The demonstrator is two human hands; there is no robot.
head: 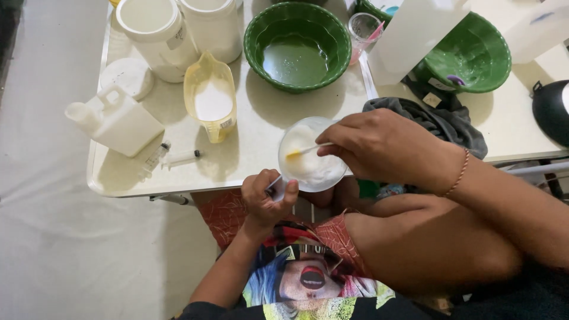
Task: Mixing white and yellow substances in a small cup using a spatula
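At the table's near edge (178,188), the left hand (267,198) grips the cup (311,155); the right hand (379,145) pinches a stirrer (305,150).

A single head-worn view is provided, directed steeply downward from above the seated person's lap. The near edge of the worktop (178,184) is seen at close range; the floor is taken in at left.

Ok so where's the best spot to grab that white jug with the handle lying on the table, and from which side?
Probably the moulded loop handle on top of the white jug, coming from above. The jug lies on its side with the spout pointing left, and the handle is its only narrow part; the body is broad and flat-sided.
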